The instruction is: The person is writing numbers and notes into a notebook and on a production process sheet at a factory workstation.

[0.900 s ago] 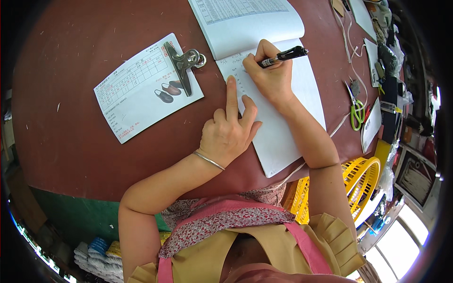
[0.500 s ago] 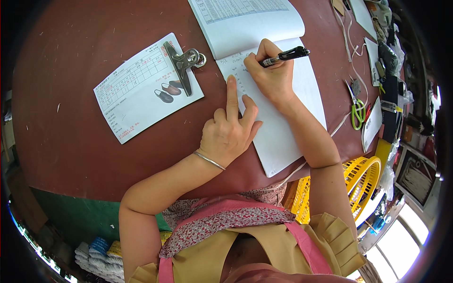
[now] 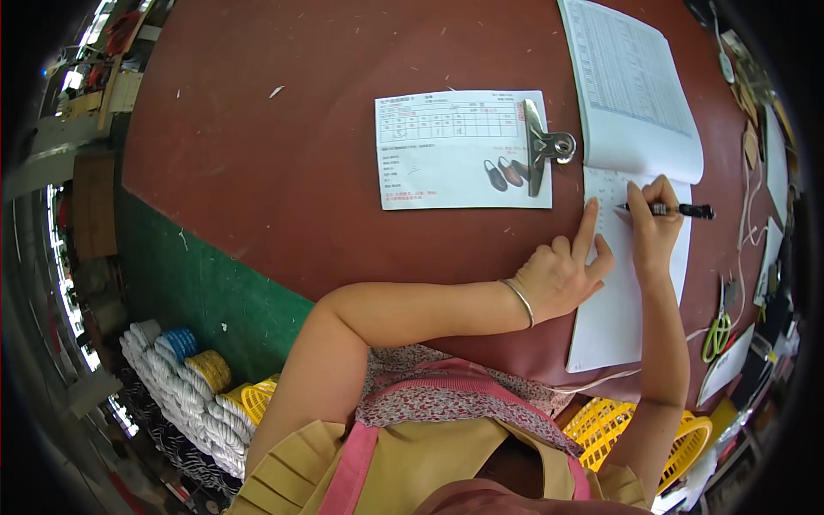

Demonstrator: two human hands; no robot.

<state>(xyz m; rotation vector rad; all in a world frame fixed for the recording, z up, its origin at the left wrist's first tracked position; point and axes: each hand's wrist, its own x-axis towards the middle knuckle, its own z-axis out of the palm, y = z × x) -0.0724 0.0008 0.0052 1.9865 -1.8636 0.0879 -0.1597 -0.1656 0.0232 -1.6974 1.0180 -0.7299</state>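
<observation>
My right hand (image 3: 656, 232) grips a black pen (image 3: 697, 210), its tip at the handwritten lines on an open notebook (image 3: 605, 330). The notebook's upper page is folded back and bears a printed table. My left hand (image 3: 560, 273), with a silver bangle at the wrist, rests along the notebook's left edge. Its index finger stretches out to the written lines, while the other fingers bend loosely, holding nothing. Left of the notebook lies a printed sheet (image 3: 446, 178) with a grid and pictures of shoes. A large metal bulldog clip (image 3: 536, 154) clasps its right end.
Green-handled scissors (image 3: 717, 336) lie on the dark red table (image 3: 283, 172) to the right, beside a white cord (image 3: 743, 206) and papers. A yellow plastic basket (image 3: 687, 446) stands below the table edge. Bundles of white material (image 3: 184, 403) are stacked at lower left.
The view has swung left, so the sheet, notebook and both hands appear farther right. My right hand still holds the pen on the page; my left index finger still points at the writing.
</observation>
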